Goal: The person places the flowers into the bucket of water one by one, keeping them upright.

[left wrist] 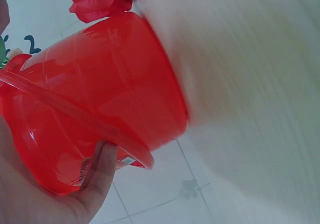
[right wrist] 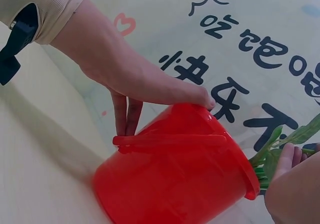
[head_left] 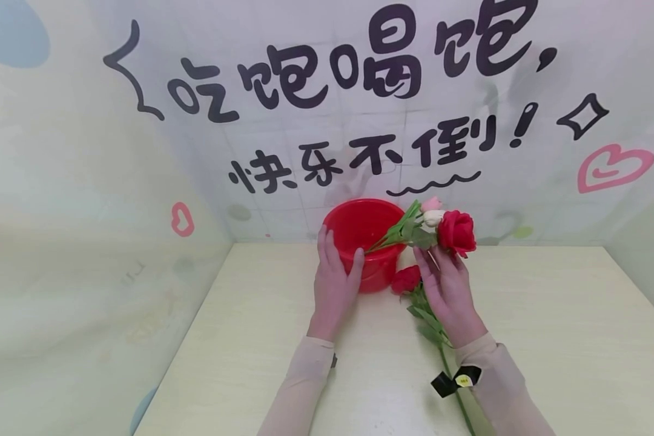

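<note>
A red plastic bucket (head_left: 372, 275) with a red handle (left wrist: 75, 111) stands near the back of the table. My left hand (head_left: 335, 281) grips its left side, thumb at the front of the rim and fingers round the outside. Over the bucket's right rim leans a bunch of flowers (head_left: 414, 235) with a red rose, a white bloom and a pink bloom. Its stems reach into the bucket. My right hand (head_left: 449, 290) holds the bunch below the blooms, and in the right wrist view the thumb and fingers pinch by the green leaves (right wrist: 272, 159).
Another red rose (head_left: 406, 280) lies on the table against the bucket's right side. Its long green stem (head_left: 460, 402) runs forward under my right wrist. Behind the table (head_left: 240, 339) rises a pale printed backdrop (head_left: 283, 130) with black lettering; more of it hangs at the left.
</note>
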`<state>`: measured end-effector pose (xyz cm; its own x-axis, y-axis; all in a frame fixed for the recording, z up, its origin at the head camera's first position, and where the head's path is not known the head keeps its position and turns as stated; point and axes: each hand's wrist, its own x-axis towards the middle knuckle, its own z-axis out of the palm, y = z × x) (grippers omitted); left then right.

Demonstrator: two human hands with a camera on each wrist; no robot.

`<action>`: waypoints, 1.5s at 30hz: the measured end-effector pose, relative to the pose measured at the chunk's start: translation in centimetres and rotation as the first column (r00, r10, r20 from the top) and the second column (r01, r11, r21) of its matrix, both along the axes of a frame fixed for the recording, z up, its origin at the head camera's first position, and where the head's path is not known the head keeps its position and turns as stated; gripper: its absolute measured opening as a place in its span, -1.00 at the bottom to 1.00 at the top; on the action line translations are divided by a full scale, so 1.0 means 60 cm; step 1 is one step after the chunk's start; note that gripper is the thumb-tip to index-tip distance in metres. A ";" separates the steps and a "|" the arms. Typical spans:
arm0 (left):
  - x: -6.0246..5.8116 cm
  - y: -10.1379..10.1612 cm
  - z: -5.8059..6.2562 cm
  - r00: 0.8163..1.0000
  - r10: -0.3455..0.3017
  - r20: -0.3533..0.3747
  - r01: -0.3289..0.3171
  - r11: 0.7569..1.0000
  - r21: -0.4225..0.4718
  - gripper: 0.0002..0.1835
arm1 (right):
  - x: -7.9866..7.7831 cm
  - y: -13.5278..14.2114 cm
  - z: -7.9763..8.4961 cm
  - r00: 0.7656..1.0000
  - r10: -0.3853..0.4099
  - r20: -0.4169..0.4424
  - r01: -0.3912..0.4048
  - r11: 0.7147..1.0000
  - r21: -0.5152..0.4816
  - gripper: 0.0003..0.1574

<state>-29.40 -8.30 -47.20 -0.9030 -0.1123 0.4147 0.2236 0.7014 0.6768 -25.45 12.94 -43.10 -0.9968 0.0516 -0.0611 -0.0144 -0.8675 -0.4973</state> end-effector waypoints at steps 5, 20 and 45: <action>0.001 0.000 0.001 1.000 0.000 -0.008 0.000 1.000 -0.007 0.05 | -0.001 -0.001 0.000 1.000 -0.010 0.007 0.010 0.999 0.030 -0.29; 0.000 0.000 0.002 1.000 -0.004 -0.025 0.004 1.000 -0.013 0.04 | 0.004 -0.011 0.004 0.994 -0.104 0.042 0.097 0.985 0.146 -0.66; 0.002 0.000 0.001 1.000 -0.001 -0.020 0.001 1.000 -0.008 0.04 | -0.011 0.030 -0.016 0.989 0.024 0.143 -0.131 0.573 0.809 -0.93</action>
<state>-29.28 -8.32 -47.16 -0.8948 -0.1079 0.4333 0.2375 0.7067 0.6665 -26.08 14.77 -44.04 -0.9891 0.0560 -0.1359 0.1306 -0.0898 -0.9874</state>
